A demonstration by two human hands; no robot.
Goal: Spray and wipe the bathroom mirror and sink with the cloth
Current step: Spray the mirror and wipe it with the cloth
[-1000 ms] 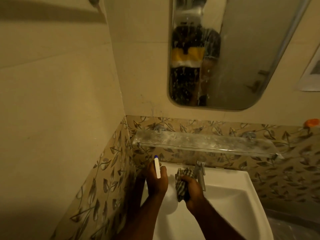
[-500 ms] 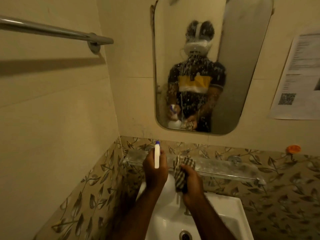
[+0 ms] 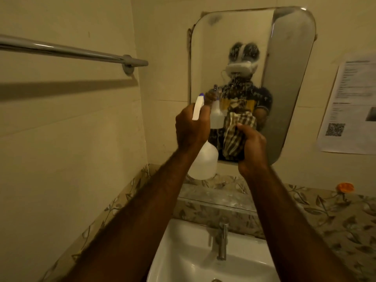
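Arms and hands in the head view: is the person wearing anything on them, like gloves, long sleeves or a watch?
Nothing shows. The left hand and right hand are bare, without gloves, and no ring can be made out. Both forearms are uncovered down to the picture's bottom edge, with no watch or band at either wrist. The mirror reflection shows a dark short-sleeved shirt with a yellow chest stripe.

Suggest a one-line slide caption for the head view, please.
Left hand aims spray bottle at droplet-covered mirror; right hand holds striped cloth.
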